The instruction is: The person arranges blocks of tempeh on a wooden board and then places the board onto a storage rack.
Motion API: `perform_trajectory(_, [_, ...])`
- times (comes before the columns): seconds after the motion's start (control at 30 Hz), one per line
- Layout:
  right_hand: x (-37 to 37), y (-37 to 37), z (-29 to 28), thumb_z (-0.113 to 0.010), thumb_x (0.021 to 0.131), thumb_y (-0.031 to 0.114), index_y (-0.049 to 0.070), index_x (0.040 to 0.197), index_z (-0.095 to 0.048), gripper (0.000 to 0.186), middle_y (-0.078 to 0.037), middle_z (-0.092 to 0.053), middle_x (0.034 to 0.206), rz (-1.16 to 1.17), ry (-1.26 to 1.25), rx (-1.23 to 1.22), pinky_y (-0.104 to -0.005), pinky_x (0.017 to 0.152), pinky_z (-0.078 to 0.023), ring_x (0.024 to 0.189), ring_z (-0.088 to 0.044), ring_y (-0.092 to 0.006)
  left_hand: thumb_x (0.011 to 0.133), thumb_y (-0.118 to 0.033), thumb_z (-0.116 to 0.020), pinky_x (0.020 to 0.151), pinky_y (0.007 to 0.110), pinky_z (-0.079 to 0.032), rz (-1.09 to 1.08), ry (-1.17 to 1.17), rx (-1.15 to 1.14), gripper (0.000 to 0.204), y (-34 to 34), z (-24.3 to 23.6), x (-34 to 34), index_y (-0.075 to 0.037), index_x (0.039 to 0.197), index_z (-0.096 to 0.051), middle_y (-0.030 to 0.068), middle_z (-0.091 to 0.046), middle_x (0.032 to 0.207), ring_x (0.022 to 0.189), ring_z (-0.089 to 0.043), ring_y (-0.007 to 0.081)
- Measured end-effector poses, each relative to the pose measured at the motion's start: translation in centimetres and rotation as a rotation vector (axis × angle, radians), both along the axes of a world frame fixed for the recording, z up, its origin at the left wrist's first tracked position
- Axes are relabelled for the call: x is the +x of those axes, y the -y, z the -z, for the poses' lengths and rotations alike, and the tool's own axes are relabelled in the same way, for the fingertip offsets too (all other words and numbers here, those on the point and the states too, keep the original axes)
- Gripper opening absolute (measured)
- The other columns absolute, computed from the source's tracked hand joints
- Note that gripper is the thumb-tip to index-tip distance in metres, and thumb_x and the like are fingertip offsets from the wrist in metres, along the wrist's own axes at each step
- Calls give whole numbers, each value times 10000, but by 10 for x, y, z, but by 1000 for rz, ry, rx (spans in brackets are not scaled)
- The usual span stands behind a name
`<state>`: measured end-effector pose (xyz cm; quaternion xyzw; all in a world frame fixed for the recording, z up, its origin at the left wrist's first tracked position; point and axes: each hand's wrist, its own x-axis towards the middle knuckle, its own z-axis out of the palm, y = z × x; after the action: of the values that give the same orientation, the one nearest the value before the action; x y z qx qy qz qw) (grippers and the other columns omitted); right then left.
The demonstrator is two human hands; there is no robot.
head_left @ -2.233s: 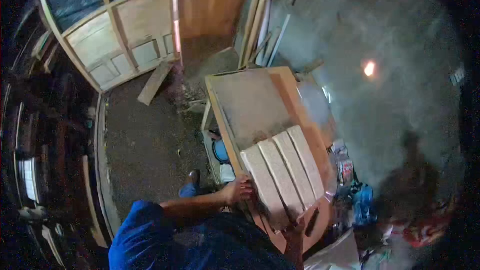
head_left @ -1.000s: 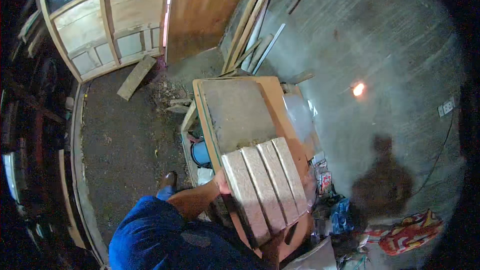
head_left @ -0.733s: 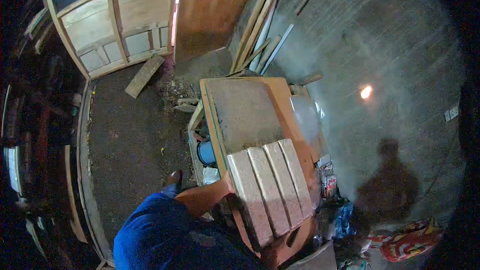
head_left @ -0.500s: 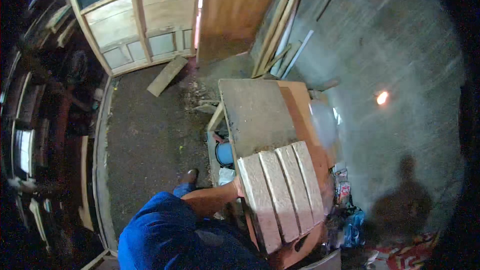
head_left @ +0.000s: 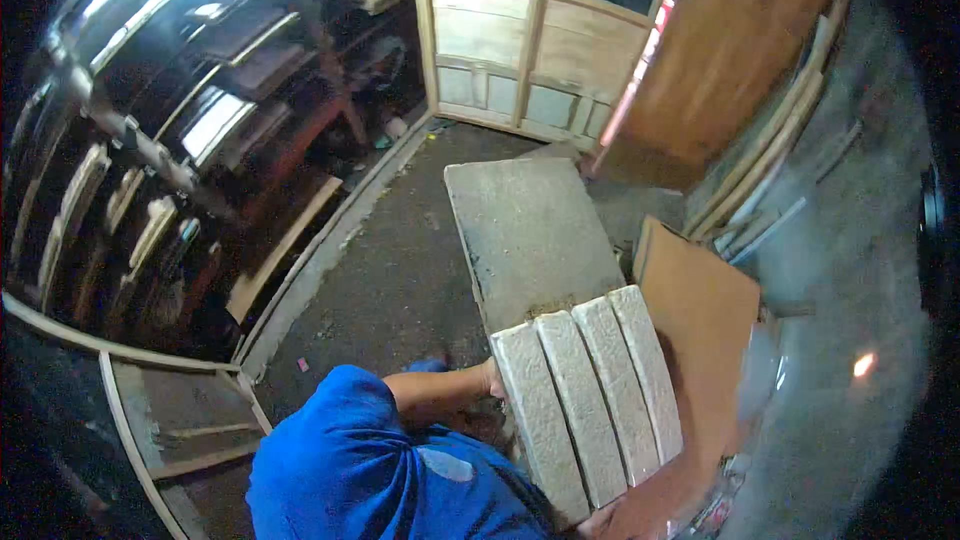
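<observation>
Fingers of the left hand (head_left: 492,377) clench the near-left edge of the ribbed panel (head_left: 588,395). Right hand (head_left: 598,523) sits under its lower corner; whether it grips cannot be told

A pale grey ribbed panel (head_left: 588,400) of 3 raised slats, tilted above the board's near end.

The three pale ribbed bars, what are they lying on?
The three pale ribbed bars lie side by side on a long grey dusty board. The left hand grips its near left edge. What is beneath the board is covered; a brown wooden panel shows beside it.
</observation>
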<state>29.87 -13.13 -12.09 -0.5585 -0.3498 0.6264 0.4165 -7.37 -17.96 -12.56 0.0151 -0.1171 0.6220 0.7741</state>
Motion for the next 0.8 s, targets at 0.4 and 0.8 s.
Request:
perform_trajectory(0.4, [-28, -212, 72, -391, 986, 376, 5, 1337, -477, 518, -179, -569, 1223, -499, -42, 65, -409, 897, -486, 1045, -586, -270, 985, -491, -380, 1062, 494, -404, -460, -97, -163, 568, -58, 69, 35, -75, 1329, -555, 137, -573, 1343, 1198, -574, 289])
perform_trajectory(0.8, [-64, -319, 86, -376, 1007, 312, -9, 1373, -446, 493, -195, -548, 1272, -822, -119, 119, -395, 924, -476, 1089, -577, -273, 993, -474, -378, 1057, 492, -411, -877, -285, -362, 554, -108, 59, 44, -72, 1331, -551, 136, -573, 1342, 1189, -575, 293])
